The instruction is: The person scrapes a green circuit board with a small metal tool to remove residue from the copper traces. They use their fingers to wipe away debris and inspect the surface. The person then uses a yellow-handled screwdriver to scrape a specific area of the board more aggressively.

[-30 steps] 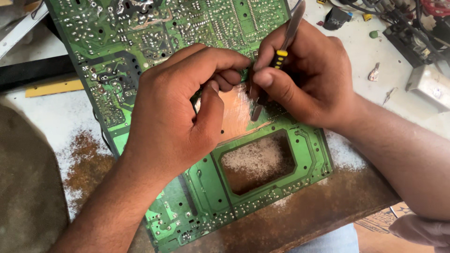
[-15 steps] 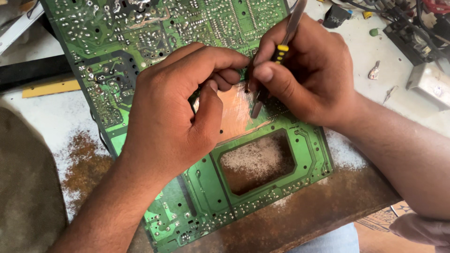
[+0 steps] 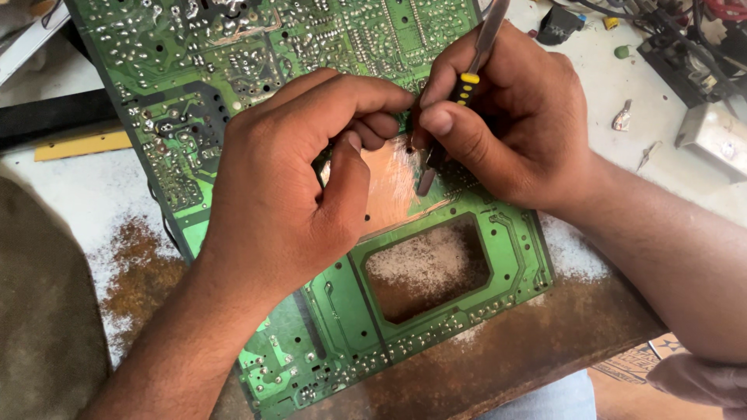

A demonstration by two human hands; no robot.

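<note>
Looking down from my head camera, I have a large green circuit board (image 3: 436,311) lying solder-side up on a worn white workbench (image 3: 78,194), its lower corner reaching almost to the table's rusty near edge. My left hand (image 3: 296,187) rests on the middle of the board, palm down, fingers curled inward with the tips bunched together and pressing on the board just beside the tool; the thumb lies flat along a bare coppery patch (image 3: 393,183) where the green coating is gone. I cannot tell whether those fingertips pinch anything small beneath them. My right hand (image 3: 513,124) comes in from the right, its thumb and fingers closed tightly round a slim metal hand tool (image 3: 469,82) with a yellow-and-black band, held like a pen and tilted, its upper end running out past the top of the frame. The tool's dark tip (image 3: 426,180) touches the coppery patch just beside my left fingertips. Below the patch the board has a large rectangular cut-out (image 3: 428,268) showing the tabletop through it. At the upper right, well apart from my hands, lie loose wires and small parts (image 3: 685,62).
</note>
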